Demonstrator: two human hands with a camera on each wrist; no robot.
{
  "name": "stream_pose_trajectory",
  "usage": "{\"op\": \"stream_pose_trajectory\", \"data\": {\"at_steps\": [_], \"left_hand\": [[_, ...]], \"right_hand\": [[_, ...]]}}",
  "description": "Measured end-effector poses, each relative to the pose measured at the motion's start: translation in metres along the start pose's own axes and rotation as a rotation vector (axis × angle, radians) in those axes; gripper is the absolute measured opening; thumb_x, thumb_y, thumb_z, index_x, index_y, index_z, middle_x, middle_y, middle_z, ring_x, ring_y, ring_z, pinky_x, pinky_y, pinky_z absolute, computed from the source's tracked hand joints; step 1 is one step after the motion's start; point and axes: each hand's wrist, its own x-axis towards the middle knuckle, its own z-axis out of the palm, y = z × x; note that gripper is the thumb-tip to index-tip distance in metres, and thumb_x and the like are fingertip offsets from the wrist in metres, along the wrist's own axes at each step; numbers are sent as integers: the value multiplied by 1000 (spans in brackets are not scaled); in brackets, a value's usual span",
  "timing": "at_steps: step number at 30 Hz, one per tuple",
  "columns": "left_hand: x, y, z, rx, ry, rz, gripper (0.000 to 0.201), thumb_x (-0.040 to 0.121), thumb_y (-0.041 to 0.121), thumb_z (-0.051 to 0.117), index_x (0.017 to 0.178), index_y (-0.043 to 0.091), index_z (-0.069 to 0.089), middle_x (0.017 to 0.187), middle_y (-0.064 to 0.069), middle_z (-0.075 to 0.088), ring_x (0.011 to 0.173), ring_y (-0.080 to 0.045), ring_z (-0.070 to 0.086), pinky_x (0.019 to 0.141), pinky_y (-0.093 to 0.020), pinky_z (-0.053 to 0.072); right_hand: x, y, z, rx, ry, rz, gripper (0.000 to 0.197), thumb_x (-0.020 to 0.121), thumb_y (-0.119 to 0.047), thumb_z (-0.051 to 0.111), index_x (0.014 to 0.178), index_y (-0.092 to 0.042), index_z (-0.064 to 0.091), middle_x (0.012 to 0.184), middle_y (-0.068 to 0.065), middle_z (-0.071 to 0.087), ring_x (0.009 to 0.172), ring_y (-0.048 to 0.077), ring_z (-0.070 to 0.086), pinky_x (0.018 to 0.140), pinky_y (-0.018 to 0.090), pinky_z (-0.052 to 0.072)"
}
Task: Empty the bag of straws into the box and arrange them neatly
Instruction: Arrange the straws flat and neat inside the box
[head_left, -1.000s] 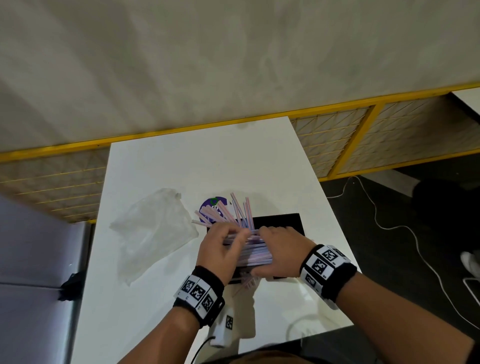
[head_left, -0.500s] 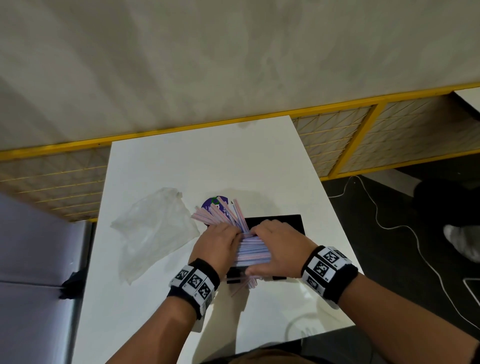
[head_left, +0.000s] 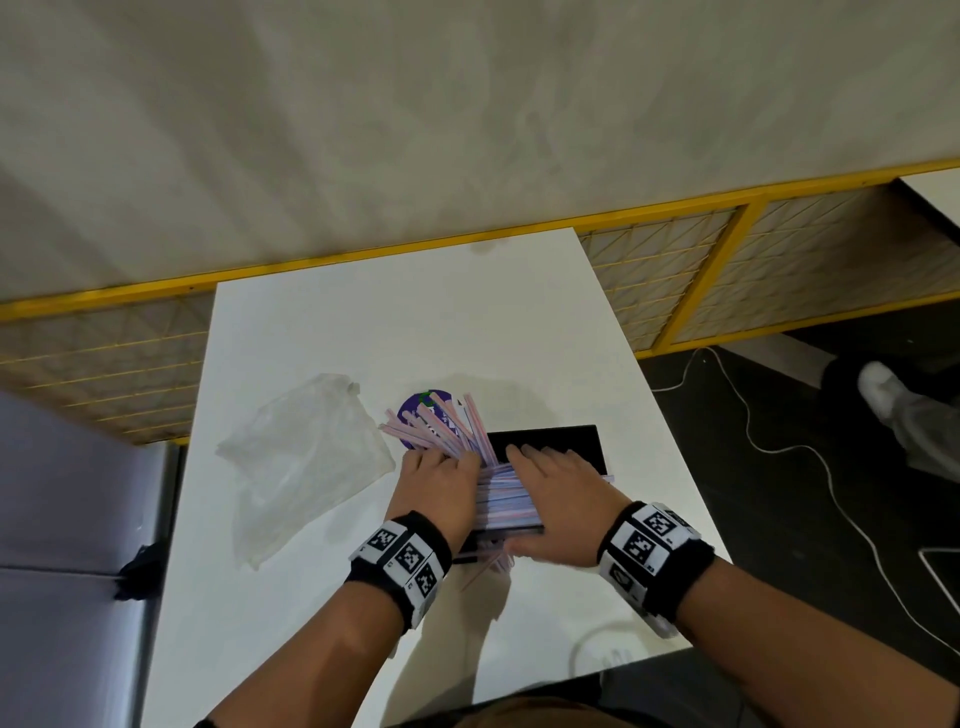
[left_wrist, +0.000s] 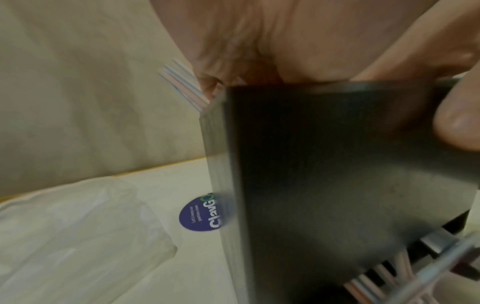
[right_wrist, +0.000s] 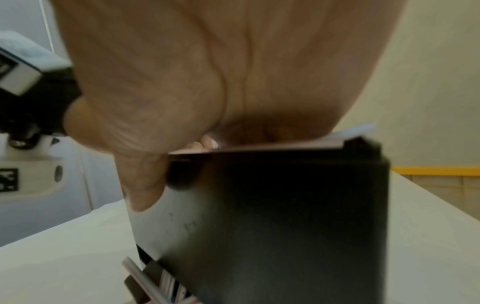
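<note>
A black box stands near the front of the white table, heaped with pink and blue straws. Some straws fan out past its far left corner, and a few poke out at its near side. My left hand lies flat on the left of the heap. My right hand presses flat on the right, its thumb down the near wall. The wrist views show each palm on the box top. The empty clear bag lies to the left.
A round purple sticker sits on the table under the fanned straws. A yellow-framed mesh barrier runs behind the table. On the dark floor to the right lie a white cable and someone's shoe.
My left hand has gone from holding a raised bunch of straws to pressing flat on the heap. The fanned straws have dropped lower and swung left. The right hand has stayed on the heap.
</note>
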Motion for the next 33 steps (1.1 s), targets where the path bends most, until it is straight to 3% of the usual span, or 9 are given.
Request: {"op": "stream_pose_trajectory", "data": {"at_steps": [3,5,8,11,15,20,25,30,33], "left_hand": [[4,-4,2,-84,-47,9,25,85,19,49,107,27,40,112,-3,65,109,-28,51,90,-36,30],[6,-9,4,-116,-53,12,28,83,18,53,100,29,35,110,-1,64,105,-27,52,90,-34,31],[7,-10,8,-135,-46,23,33,80,17,56,98,30,32,110,1,62,105,-25,53,90,-33,30],[7,-9,10,-151,-10,15,26,83,18,52,100,30,36,112,1,61,106,-24,55,89,-33,32],[7,-9,10,-115,-15,-1,23,85,22,51,107,25,43,114,-1,61,105,-26,55,90,-35,35],[13,-4,8,-54,-72,-23,32,88,20,56,119,21,51,127,-4,58,118,-27,52,99,-37,39],[14,-8,3,-106,36,-31,21,91,13,55,110,19,61,114,-4,62,108,-26,58,90,-34,47],[8,-16,-9,-296,131,-32,23,95,10,54,112,20,66,111,-1,63,104,-22,59,88,-36,52],[-2,-18,-17,-408,190,-43,25,99,14,49,113,22,68,111,1,64,102,-18,59,89,-34,51]], "right_hand": [[10,1,3,29,-64,14,110,80,-68,67,164,-22,11,168,3,25,153,30,24,127,52,12],[15,1,3,35,-82,16,102,77,-67,69,159,-23,25,159,2,39,147,29,33,127,53,12],[17,2,3,11,-64,3,83,73,-68,70,139,-24,44,130,0,55,122,25,51,118,49,31],[16,1,0,-62,-18,-15,76,72,-71,67,129,-24,47,119,0,56,107,24,55,98,43,44],[12,2,-3,-171,38,-70,76,76,-72,64,132,-23,47,119,0,54,104,24,54,93,42,44],[17,2,-8,-102,-46,-41,83,74,-73,67,137,-23,46,122,2,56,108,25,57,95,40,47],[25,0,-19,-12,-133,-43,77,67,-76,73,120,-26,50,109,-2,59,96,20,57,85,36,52],[18,0,-33,23,-31,-89,91,68,-75,75,140,-26,47,122,-4,55,109,18,53,97,36,48],[2,-2,-43,43,71,-138,76,77,-65,73,137,-25,50,124,-4,54,109,16,52,99,35,47]]}}
